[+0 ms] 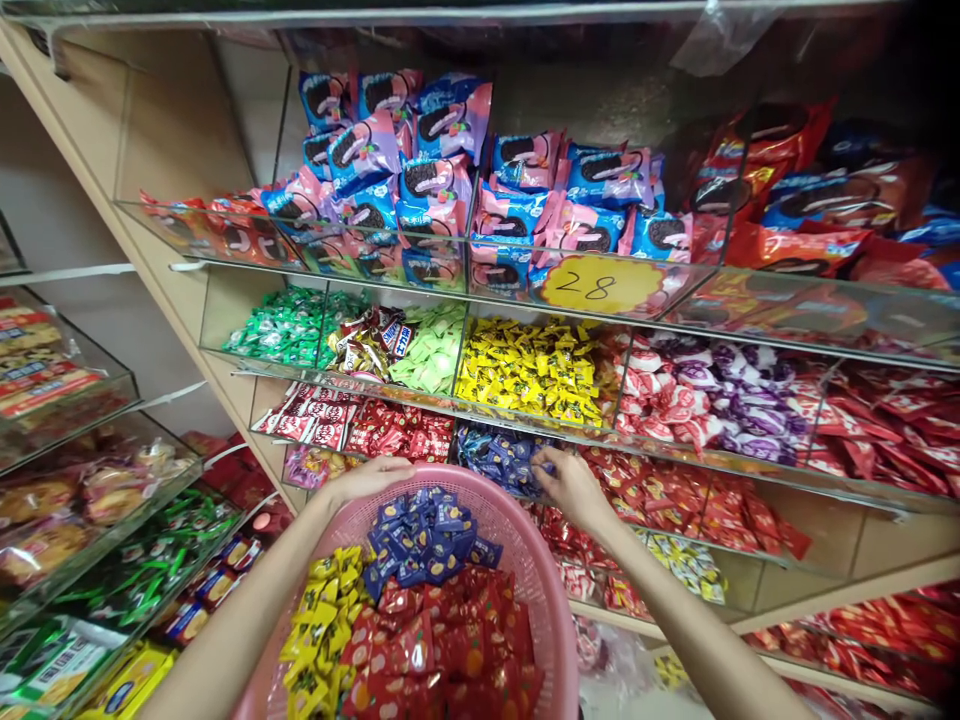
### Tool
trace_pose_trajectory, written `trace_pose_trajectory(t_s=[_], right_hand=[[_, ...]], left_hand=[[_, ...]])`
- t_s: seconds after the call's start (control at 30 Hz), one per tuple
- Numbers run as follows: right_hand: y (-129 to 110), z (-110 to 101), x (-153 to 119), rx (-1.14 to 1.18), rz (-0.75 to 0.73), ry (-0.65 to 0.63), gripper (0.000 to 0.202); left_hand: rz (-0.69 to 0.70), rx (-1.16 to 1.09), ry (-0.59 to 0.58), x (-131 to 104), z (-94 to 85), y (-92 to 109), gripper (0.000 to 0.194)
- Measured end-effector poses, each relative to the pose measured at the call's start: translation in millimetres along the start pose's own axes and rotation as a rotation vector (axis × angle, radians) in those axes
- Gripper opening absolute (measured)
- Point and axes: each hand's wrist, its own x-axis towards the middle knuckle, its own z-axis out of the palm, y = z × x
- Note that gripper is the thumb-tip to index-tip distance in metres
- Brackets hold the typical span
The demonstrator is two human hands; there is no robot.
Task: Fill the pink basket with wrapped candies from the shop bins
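Note:
A pink plastic basket (551, 560) is held at its far left rim by my left hand (373, 478), fingers laid over the edge. Inside it lie blue-wrapped candies (424, 535) at the far side, yellow-wrapped candies (322, 625) on the left and red-wrapped candies (450, 640) nearest me. Beyond the rim, my right hand (564, 482) reaches to a shelf compartment of blue-wrapped candies (495, 455). Its fingers are curled together at the right side of that pile. Whatever they pinch is too small to make out.
Clear-fronted shelves hold yellow candies (532, 370), green candies (281, 325) and white-and-purple candies (757, 395). Above sit packaged cookies (442, 125) behind a yellow price tag (600, 284). A clear shelf lip (420, 393) runs just above the hands. More snack shelves (97, 480) stand left.

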Motion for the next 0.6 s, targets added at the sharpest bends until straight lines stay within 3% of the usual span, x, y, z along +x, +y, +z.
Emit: trace_pose_trajectory(t_s=[0.1, 0.2, 0.4, 0.6], right_hand=[[-6, -2, -1, 0.496, 0.055, -0.094, 0.024], [-13, 0, -3, 0.723, 0.112, -0.140, 0.034], [-26, 11, -3, 0.809, 0.100, -0.193, 0.032], [-44, 46, 7, 0.771, 0.052, -0.245, 0.025]], left_hand=[[-0.008, 0.004, 0.000, 0, -0.2, -1, 0.048], [0.018, -0.019, -0.024, 0, -0.1, -1, 0.047], [-0.006, -0.022, -0.002, 1, 1.6, -3, 0.049], [-0.004, -0.043, 0.012, 3, 5.3, -10, 0.047]])
